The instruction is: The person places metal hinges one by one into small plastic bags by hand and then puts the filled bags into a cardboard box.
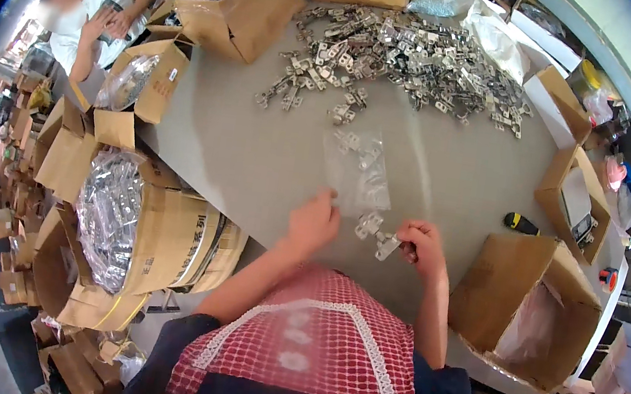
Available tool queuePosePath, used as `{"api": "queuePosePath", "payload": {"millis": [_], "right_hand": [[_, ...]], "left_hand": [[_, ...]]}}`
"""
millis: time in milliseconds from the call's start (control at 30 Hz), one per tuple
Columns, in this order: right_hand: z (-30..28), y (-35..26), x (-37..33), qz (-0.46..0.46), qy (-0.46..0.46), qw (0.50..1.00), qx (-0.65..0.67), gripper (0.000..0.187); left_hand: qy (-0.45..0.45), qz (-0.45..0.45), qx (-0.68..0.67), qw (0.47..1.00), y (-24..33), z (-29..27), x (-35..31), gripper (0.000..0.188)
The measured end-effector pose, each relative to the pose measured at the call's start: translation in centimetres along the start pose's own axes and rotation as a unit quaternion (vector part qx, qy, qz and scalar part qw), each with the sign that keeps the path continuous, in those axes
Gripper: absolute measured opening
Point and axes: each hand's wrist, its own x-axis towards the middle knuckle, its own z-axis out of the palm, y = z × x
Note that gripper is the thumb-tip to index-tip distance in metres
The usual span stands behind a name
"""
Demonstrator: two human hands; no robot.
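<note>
My right hand (424, 249) is closed on a metal cabinet hinge (387, 246), just above the grey table and near my apron. A second hinge (368, 224) is right beside it, to the left; whether the two touch is hard to tell. My left hand (313, 225) is raised over the table with its fingers apart, close to the lower left corner of a clear plastic bag (375, 194). Nothing shows in that hand. Metal hinge pieces (369, 156) lie in or under the transparent bag.
A large heap of hinges (415, 62) covers the table's far side. An open carton (505, 280) stands at right, near a yellow-black tool handle (521, 223). At left, a carton (173, 233) holds bagged metal parts (110, 208). Another person (103, 18) is at far left.
</note>
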Motion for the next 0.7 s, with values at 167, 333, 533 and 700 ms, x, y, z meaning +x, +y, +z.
{"api": "queuePosePath", "payload": {"millis": [167, 333, 533, 700], "right_hand": [[1.4, 2.3, -0.8, 0.022, 0.0, 1.0, 0.009, 0.013], [2.2, 4.6, 0.3, -0.033, 0.025, 0.999, 0.01, 0.016], [3.6, 6.5, 1.1, -0.108, 0.125, 0.986, -0.005, 0.015], [4.3, 8.0, 0.9, -0.169, 0.103, 0.98, 0.001, 0.016]], "left_hand": [[0.033, 0.078, -0.01, 0.996, 1.0, 0.5, -0.7, 0.023], [-0.001, 0.116, 0.043, 0.992, 2.1, 1.5, -2.9, 0.02], [0.032, 0.148, -0.003, 0.988, 2.6, 1.0, -3.4, 0.02], [0.042, 0.16, -0.016, 0.986, 2.6, 1.3, -3.5, 0.019]]}}
